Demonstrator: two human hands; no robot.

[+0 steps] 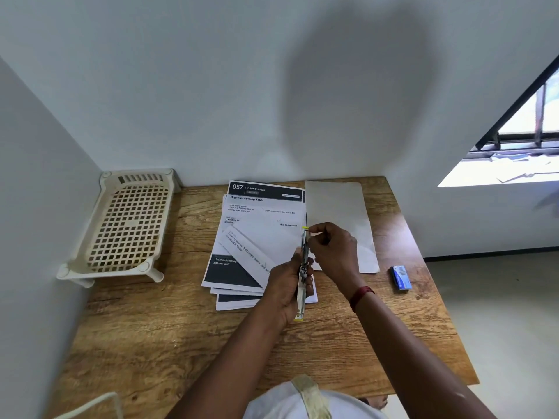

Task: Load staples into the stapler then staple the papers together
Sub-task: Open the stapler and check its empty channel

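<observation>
The slim metal stapler with yellow ends (pixel 303 267) is at the centre of the frame. It is held on edge, lengthwise up and down the picture, above the lower right corner of the loose stack of printed white papers (pixel 257 225).

**Hands.** The left hand (pixel 284 285) grips the lower half of the stapler with its fingers curled round the body. The right hand (pixel 332 249) pinches the upper half, thumb and fingertips closed near the far yellow end. It cannot be seen whether a staple strip lies between those fingers.

**Supplies.** The small blue staple box (pixel 401 277) lies at the right of the frame on the wooden table (pixel 181 328), well apart from the hands.

**Handling.**
- The stapler is probably light and rigid, with a sprung magazine that can snap shut. Hold the body by its flat sides and keep the fingertips clear of the channel.
- Staple strips are brittle and break easily. Support a strip along its length.
- The papers are thin and slide on one another. Square the stack first, then grip it near the corner to be stapled.
</observation>
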